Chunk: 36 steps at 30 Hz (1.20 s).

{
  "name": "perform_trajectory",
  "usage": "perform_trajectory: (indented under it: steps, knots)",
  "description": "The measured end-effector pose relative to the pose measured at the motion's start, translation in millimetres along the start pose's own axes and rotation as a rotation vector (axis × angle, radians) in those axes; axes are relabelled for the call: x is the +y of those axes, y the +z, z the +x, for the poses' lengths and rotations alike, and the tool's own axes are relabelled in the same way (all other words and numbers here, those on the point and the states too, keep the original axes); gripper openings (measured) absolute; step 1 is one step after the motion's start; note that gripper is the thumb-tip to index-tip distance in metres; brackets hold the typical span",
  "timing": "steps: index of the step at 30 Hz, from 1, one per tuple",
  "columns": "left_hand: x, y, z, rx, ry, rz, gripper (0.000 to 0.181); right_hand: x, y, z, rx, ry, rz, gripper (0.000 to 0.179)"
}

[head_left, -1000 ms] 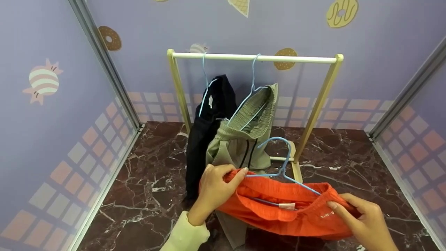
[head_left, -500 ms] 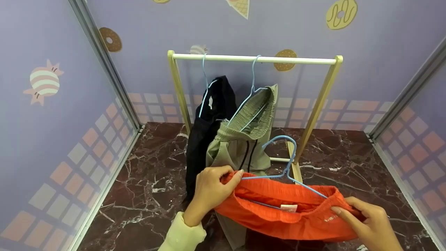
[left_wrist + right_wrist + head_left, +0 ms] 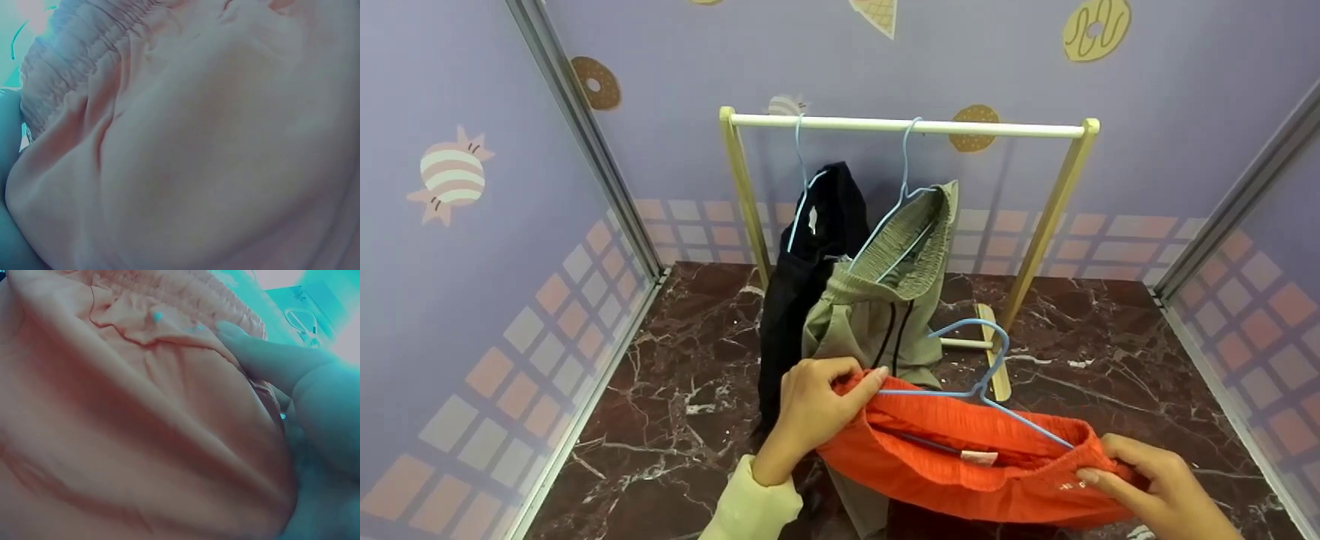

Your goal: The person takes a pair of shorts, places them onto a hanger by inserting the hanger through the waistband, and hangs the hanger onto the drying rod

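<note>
In the head view, orange elastic-waist pants (image 3: 952, 491) are held up in front of the rack, legs out of view. A light blue hanger (image 3: 1002, 356) sits inside the waistband, its hook free above the cloth. My left hand (image 3: 814, 405) grips the left end of the waistband, thumb on top near the hanger's arm. At the right end, my right hand (image 3: 1159, 476) pinches the waistband between thumb and fingers, beside small white lettering. Both wrist views are mostly filled by the pants' fabric (image 3: 197, 152); the right thumb presses on it at right.
Behind stands a clothes rack with a white rail (image 3: 1005, 129) and wooden legs. Black pants (image 3: 791, 307) and khaki drawstring pants (image 3: 855, 322) hang from it on blue hangers. Dark marbled floor (image 3: 682, 420) lies below, with patterned walls on three sides.
The hanger's hook has shifted right and lower. My right hand has moved slightly right and down with its end of the waistband, while the left hand has barely moved.
</note>
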<state>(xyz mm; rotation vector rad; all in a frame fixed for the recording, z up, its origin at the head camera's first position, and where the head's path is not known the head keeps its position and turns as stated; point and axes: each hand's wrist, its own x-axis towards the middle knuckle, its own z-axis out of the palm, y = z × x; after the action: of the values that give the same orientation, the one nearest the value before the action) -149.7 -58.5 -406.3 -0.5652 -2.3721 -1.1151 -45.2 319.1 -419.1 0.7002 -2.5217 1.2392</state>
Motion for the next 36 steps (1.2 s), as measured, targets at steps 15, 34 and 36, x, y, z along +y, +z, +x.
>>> perform_trajectory:
  steps: [15, 34, 36]
  knots:
    - [3.4, 5.8, -0.6, -0.028, -0.003, -0.010, 0.046, 21, -6, -13.2, -0.251, -0.088, 0.166, 0.037]
    - [-3.5, 15.5, -2.5, -0.265, -0.002, -0.076, 0.034, 25, -27, -33.3, -0.079, -0.113, 0.075, 0.044]
    - [-4.0, 16.0, -2.0, -0.263, 0.005, -0.072, 0.033, 23, -30, -36.0, -0.049, -0.069, 0.014, 0.043]
